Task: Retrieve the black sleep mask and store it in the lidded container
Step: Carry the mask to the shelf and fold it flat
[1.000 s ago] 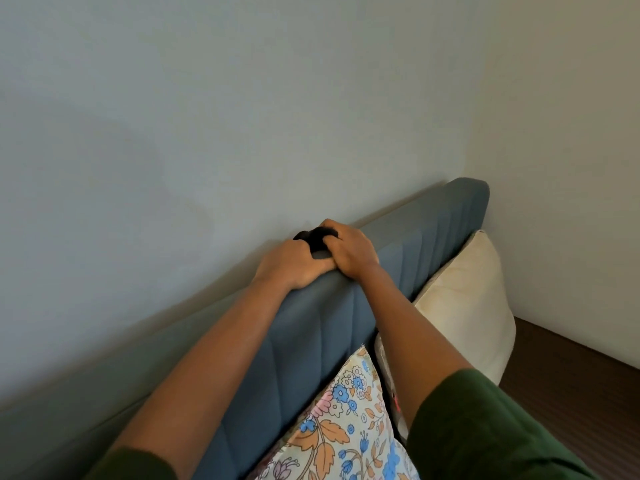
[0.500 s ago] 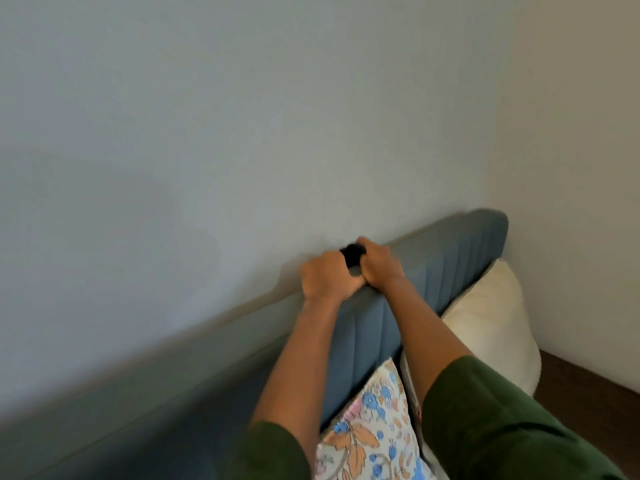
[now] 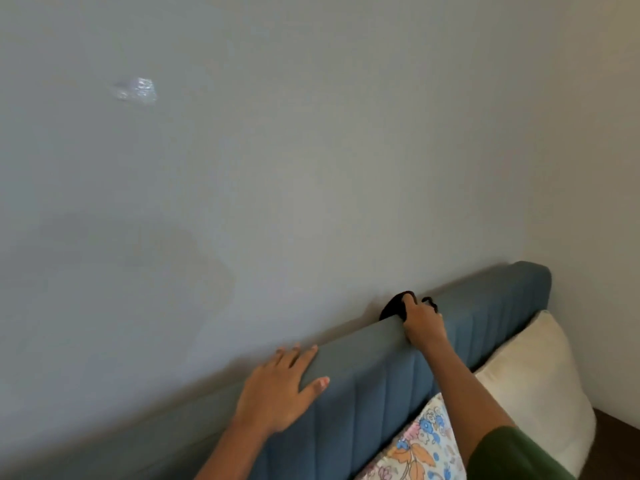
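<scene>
A padded blue headboard [image 3: 381, 386] with vertical stitched channels ran along a plain grey wall [image 3: 277, 168] and ended near the room's corner. A faint shiny patch [image 3: 136, 90] marked the wall well above the headboard. Against the front of the headboard leaned a floral pillow [image 3: 419, 448], and beside it, toward the corner, a cream pillow [image 3: 540, 386]. A strip of dark floor [image 3: 616, 420] showed past the cream pillow.

The left hand [image 3: 277, 389] lay flat over the top edge of the headboard, its fingers [image 3: 294, 353] spread and reaching toward the wall, the thumb down the front face, holding nothing. Farther along the top edge, toward the corner, the right hand [image 3: 420, 323] was curled over the crest, its fingers pinching the black sleep mask [image 3: 393, 308]. The mask stood bunched at the gap between headboard and wall, and a loop of it showed just past the knuckles. A green sleeve [image 3: 509, 455] covered the right upper arm.
</scene>
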`<state>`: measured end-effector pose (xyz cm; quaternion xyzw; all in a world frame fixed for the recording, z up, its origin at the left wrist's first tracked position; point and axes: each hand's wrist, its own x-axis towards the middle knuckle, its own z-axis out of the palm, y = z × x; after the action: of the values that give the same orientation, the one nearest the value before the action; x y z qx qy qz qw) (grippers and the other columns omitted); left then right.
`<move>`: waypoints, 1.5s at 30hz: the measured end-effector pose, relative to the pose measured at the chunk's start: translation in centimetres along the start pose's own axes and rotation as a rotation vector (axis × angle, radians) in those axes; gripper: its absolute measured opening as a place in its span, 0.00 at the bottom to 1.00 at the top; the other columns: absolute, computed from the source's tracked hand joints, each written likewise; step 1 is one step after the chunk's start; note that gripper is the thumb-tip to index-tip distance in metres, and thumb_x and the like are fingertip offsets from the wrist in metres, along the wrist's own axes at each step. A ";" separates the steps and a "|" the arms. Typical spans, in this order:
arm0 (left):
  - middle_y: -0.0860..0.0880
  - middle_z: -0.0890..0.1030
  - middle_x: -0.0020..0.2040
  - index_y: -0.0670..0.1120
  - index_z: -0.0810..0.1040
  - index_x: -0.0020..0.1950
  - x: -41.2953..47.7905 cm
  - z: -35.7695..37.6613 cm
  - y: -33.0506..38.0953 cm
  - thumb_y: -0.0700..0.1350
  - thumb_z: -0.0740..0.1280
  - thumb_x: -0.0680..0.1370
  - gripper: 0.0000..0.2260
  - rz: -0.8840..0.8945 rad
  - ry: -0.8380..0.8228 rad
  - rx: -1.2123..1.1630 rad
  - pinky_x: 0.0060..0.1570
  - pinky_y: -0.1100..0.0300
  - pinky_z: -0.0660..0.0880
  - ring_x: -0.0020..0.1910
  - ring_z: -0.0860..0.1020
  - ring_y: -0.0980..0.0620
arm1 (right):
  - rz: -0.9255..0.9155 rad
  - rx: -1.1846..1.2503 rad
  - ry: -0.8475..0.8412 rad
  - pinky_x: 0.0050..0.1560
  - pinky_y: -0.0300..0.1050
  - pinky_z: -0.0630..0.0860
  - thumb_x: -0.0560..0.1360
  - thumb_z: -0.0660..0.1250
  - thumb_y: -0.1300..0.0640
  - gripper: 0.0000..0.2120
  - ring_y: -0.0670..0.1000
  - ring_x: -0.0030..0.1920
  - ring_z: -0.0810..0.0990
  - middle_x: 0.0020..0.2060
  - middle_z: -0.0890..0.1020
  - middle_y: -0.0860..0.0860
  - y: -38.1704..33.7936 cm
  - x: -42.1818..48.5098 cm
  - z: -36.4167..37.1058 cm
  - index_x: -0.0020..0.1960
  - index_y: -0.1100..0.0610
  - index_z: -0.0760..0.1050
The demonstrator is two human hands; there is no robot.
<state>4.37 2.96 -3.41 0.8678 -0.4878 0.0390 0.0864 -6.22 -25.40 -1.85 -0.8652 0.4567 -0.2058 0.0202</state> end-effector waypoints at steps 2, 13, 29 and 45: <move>0.50 0.58 0.77 0.58 0.52 0.76 0.3 -0.2 0.7 0.72 0.42 0.72 0.35 -0.003 -0.005 -0.030 0.72 0.51 0.60 0.77 0.56 0.50 | 0.002 0.120 0.075 0.59 0.55 0.71 0.71 0.57 0.67 0.21 0.64 0.57 0.76 0.54 0.79 0.63 -2.4 -3.2 -0.3 0.64 0.60 0.68; 0.46 0.67 0.73 0.49 0.65 0.71 -8.7 -3.8 -5.4 0.50 0.54 0.80 0.19 0.040 0.005 -0.231 0.70 0.45 0.62 0.72 0.65 0.44 | 0.126 0.767 0.013 0.54 0.48 0.72 0.70 0.57 0.70 0.17 0.60 0.53 0.79 0.50 0.83 0.60 -22.7 -19.6 -2.8 0.55 0.60 0.75; 0.44 0.79 0.57 0.47 0.71 0.62 -19.3 -5.3 -18.2 0.69 0.53 0.71 0.32 -0.165 0.122 -0.171 0.54 0.48 0.70 0.56 0.77 0.42 | -0.051 0.227 -0.066 0.62 0.47 0.61 0.73 0.58 0.61 0.14 0.55 0.57 0.77 0.49 0.84 0.54 -30.9 -25.5 -0.9 0.54 0.51 0.76; 0.42 0.78 0.59 0.44 0.70 0.61 -19.2 -6.2 -18.6 0.66 0.58 0.73 0.29 -0.167 0.070 -0.235 0.57 0.47 0.67 0.59 0.74 0.41 | -0.006 0.159 -0.038 0.61 0.50 0.62 0.73 0.57 0.61 0.13 0.56 0.56 0.77 0.48 0.83 0.55 -32.0 -25.1 -0.8 0.52 0.52 0.76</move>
<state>10.33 29.69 -2.35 0.8875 -0.4116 0.0046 0.2072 6.00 13.40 -2.41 -0.8659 0.4361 -0.2252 0.0969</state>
